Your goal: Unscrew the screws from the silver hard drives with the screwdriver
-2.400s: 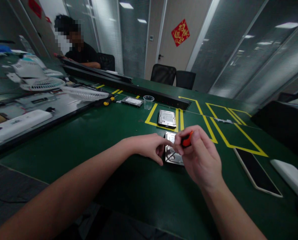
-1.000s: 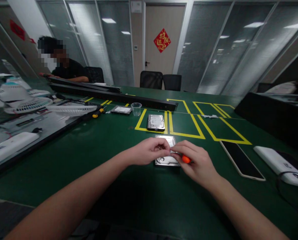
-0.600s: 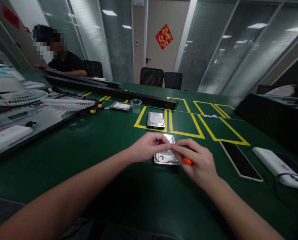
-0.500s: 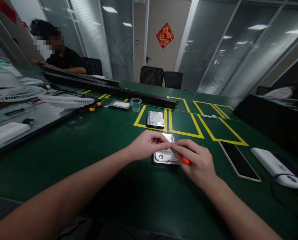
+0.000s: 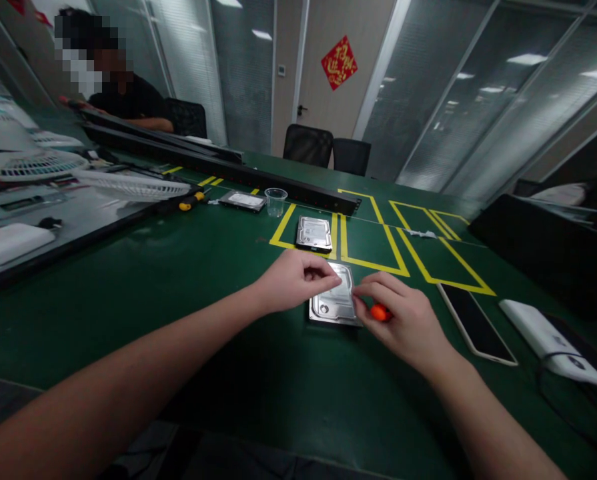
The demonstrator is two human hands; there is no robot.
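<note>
A silver hard drive (image 5: 332,308) lies on the green table in front of me, partly covered by my hands. My left hand (image 5: 295,281) is over its left side, thumb and forefinger pinched together; whatever they hold, if anything, is too small to make out. Beside the drive's right edge, my right hand (image 5: 395,312) is closed around what looks like a screwdriver (image 5: 381,313), of which only the rounded orange handle end shows. A second hard drive (image 5: 314,233) sits just beyond, inside a yellow taped box.
Farther left are a clear plastic cup (image 5: 275,203), another hard drive (image 5: 243,201), a yellow-black tool (image 5: 192,201) and long black rails (image 5: 278,189). On the right lie a phone (image 5: 475,323) and a white device with a cable (image 5: 551,340). Someone (image 5: 133,100) sits at far left.
My hands have moved apart: the right fingers have drawn away from the left fingertips toward the drive's right edge. The view has shifted slightly.
</note>
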